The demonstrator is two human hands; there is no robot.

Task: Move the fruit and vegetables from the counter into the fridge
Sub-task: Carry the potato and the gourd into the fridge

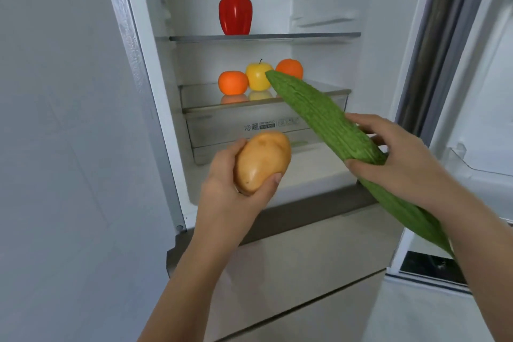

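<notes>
My right hand (399, 158) grips the green gourd (319, 108), long axis running 5 to 11 o'clock, tip aimed at the lower shelf (200, 97) of the fridge (194, 8) at 12 o'clock; my left hand (230, 194) clasps the potato (262, 162), trailing toward 6.

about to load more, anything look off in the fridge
Nothing stands out: the red pepper stands upright on the glass shelf, two oranges and a yellow apple sit below it, no spills or damage.
</notes>
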